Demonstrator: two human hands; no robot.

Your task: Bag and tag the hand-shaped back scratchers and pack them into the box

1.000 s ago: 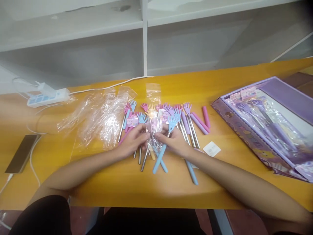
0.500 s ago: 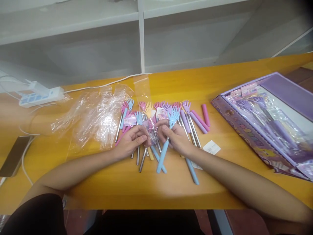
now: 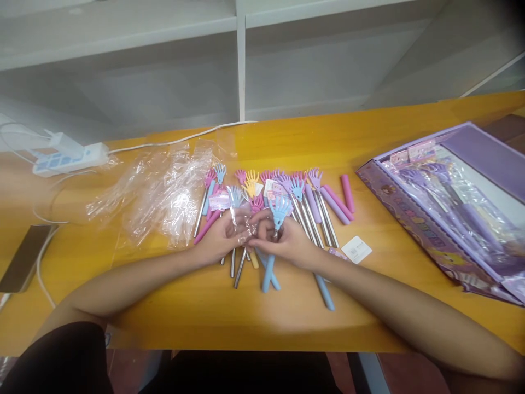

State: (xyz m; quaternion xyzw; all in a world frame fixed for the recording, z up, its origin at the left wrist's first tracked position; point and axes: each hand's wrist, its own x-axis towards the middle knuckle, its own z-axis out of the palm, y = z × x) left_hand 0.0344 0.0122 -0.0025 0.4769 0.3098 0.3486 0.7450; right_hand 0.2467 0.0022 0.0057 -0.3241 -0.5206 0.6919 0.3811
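My right hand (image 3: pixel 292 241) is closed round a light-blue back scratcher (image 3: pixel 280 212), with its hand-shaped head up and its blue sleeve pointing down toward me. My left hand (image 3: pixel 219 236) pinches a clear plastic bag (image 3: pixel 245 232). The fingertips of both hands meet at this bag. Under and behind the hands lie several more back scratchers with metal rods, among them a yellow one (image 3: pixel 250 189), a purple one (image 3: pixel 315 179) and a blue one (image 3: pixel 220 173). A loose blue sleeve (image 3: pixel 325 293) sticks out below my right wrist.
Clear plastic bags (image 3: pixel 168 191) lie heaped at left, near a white power strip (image 3: pixel 71 158) and a phone (image 3: pixel 27 258). Pink and purple sleeves (image 3: pixel 346 192) and a white card (image 3: pixel 356 249) lie to the right. A purple display box (image 3: pixel 414 219) holds bagged scratchers.
The blue back scratcher has moved a little left and stands more upright. My right fingers have come over to the bag, whose upper end no longer stands up above my left hand.
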